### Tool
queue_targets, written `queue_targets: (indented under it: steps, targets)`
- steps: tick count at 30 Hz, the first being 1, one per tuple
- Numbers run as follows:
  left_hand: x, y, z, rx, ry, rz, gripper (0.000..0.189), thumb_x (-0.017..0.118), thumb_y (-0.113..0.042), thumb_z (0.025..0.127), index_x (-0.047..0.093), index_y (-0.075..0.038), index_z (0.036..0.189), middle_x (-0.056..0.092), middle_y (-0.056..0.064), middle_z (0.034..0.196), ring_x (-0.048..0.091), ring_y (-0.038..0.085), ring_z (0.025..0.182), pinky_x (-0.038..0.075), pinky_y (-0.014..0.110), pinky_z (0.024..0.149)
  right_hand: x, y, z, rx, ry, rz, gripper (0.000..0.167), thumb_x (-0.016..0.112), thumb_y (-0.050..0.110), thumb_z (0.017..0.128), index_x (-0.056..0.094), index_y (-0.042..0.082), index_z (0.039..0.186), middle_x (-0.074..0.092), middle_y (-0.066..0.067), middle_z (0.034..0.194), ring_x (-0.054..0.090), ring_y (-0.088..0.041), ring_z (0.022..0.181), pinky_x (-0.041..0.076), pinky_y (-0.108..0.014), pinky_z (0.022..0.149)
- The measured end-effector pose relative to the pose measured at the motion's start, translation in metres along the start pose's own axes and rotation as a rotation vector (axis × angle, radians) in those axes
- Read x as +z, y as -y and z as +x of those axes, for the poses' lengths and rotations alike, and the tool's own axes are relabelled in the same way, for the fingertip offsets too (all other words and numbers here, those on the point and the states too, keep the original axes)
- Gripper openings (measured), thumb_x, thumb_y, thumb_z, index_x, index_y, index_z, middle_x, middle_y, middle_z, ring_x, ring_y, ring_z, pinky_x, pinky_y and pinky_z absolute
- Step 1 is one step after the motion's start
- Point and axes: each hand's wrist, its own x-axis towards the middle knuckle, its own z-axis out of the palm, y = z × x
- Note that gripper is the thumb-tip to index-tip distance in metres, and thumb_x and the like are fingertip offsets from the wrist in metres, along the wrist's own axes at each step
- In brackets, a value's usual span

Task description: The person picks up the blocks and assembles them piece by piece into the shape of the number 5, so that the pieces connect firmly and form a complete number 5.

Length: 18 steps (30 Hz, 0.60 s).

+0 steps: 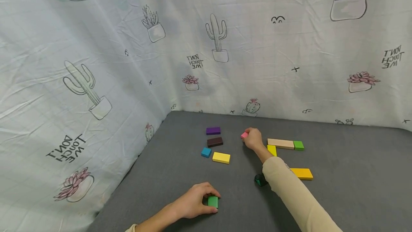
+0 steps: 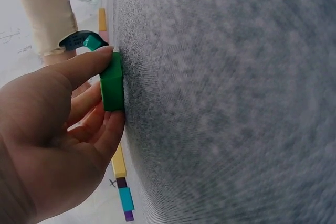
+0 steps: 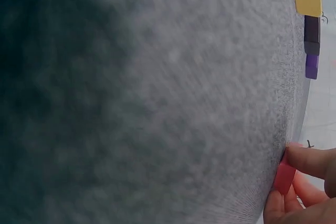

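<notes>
At the front of the grey table, my left hand (image 1: 193, 201) pinches a green block (image 1: 212, 202) between thumb and fingers. The left wrist view shows this green block (image 2: 112, 94) close at the tabletop, thumb on one end and fingertips on the other. Farther back, my right hand (image 1: 254, 139) holds a small pink block (image 1: 244, 135), which looks red-pink (image 3: 284, 176) in the right wrist view. There the thumb and fingertips pinch it low at the table surface. Part of that hand lies outside the right wrist view.
Left of my right hand lie purple (image 1: 213, 130), dark brown (image 1: 215, 142), blue (image 1: 206, 152) and pale yellow (image 1: 221, 158) blocks. To its right are a beige block (image 1: 280, 144), a light green block (image 1: 298, 145), a yellow block (image 1: 271, 150) and an orange-yellow block (image 1: 302, 173), partly behind the sleeve. A printed curtain (image 1: 257, 56) hangs behind.
</notes>
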Motion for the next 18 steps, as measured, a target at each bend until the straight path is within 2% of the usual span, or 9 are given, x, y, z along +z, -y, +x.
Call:
queue_targets:
  steps: [8, 18]
  targets:
    - [0.0019, -0.0002, -0.0003, 0.002, -0.005, -0.002, 0.028, 0.076, -0.022, 0.084, 0.068, -0.012, 0.109, 0.055, -0.012, 0.099, 0.05, -0.002, 0.083, 0.046, 0.019, 0.074, 0.0004, -0.0035, -0.0008, 0.011, 0.009, 0.032, 0.037, 0.062, -0.004, 0.087, 0.055, -0.012, 0.123, 0.052, -0.028, 0.119, 0.05, -0.036, 0.104, 0.044, -0.044, 0.091]
    - [0.0004, -0.0004, 0.0001, 0.0, -0.001, -0.005, 0.027, 0.075, -0.023, 0.084, 0.068, -0.012, 0.109, 0.055, -0.012, 0.1, 0.05, -0.001, 0.083, 0.046, 0.02, 0.074, -0.007, -0.0004, -0.0037, 0.002, -0.019, 0.097, 0.04, 0.064, -0.005, 0.086, 0.054, -0.01, 0.125, 0.053, -0.027, 0.118, 0.05, -0.036, 0.101, 0.045, -0.044, 0.087]
